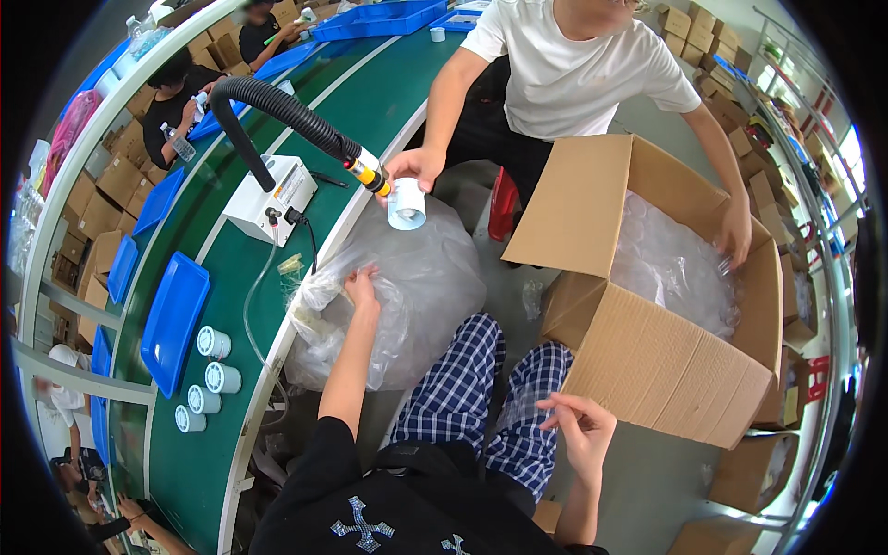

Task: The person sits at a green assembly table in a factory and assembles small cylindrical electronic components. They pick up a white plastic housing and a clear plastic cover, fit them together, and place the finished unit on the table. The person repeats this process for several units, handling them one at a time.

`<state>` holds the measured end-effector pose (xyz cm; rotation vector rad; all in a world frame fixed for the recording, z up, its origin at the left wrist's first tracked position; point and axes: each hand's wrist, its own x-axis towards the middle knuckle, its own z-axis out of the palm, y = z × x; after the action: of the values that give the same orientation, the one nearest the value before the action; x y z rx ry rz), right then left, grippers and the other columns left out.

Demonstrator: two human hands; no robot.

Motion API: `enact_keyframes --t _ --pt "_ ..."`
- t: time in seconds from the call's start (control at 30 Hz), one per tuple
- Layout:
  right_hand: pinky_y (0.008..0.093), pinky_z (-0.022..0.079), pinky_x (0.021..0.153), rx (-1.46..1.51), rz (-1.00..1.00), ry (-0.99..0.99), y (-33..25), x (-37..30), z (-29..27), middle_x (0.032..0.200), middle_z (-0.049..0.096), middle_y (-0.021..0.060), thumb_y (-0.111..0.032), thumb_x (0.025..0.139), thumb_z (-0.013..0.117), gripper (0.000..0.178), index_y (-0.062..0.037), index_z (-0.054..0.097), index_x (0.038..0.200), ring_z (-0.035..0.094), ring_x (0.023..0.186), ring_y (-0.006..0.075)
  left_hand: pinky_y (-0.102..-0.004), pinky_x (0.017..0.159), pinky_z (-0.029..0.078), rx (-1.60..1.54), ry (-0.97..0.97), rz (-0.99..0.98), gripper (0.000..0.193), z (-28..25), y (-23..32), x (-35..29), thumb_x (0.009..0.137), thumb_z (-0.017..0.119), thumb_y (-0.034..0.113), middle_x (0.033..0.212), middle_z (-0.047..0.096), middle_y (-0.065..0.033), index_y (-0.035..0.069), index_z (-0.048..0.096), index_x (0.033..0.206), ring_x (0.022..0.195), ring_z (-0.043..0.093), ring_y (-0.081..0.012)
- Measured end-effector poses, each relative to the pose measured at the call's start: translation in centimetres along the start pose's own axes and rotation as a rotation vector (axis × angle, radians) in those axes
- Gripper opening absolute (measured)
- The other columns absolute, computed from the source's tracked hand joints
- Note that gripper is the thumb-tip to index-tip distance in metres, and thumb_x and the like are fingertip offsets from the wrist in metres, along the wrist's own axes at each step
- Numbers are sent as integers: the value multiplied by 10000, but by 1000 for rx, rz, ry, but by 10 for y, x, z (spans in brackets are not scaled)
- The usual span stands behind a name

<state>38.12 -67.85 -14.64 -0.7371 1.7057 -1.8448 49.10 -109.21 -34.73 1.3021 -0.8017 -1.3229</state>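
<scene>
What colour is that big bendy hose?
The bendy hose is black, with ridges; the head view shows it best.

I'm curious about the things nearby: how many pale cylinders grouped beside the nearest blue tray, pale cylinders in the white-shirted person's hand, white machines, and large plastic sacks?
Grouped pale cylinders: 4
Held pale cylinder: 1
White machine: 1
Large plastic sack: 1
Total: 7

Floor [638,476] was grey. A long green-topped table [208,458], marked with white lines, occupied the left side; a white metal frame [85,377] crossed it. Stacked cardboard boxes [120,180] stood beyond. Bright light [854,171] showed at far right.
</scene>
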Motion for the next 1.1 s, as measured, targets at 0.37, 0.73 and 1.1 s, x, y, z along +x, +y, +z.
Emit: enact_keyframes --t 0.37,0.73,1.1 --pt "226 493 565 5 46 -4 5 0 3 832 666 151 32 838 518 149 49 632 934 632 614 148 -359 673 469 561 -531 -203 357 -4 32 -34 730 611 266 960 609 -177 -2 557 961 742 604 -246" --pt "199 475 541 -30 28 -20 11 -4 2 837 660 150 33 848 502 159 43 623 950 613 594 126 -283 608 475 1379 -1122 23 263 5 35 -25 661 665 270 706 644 -108 30 665 769 644 624 -163" --pt "220 488 574 8 67 16 12 -9 -2 837 665 139 21 844 522 147 50 629 940 621 619 138 -250 437 370 1090 -718 54 101 -27 11 31 702 655 100 680 634 -36 14 653 757 499 521 -101"
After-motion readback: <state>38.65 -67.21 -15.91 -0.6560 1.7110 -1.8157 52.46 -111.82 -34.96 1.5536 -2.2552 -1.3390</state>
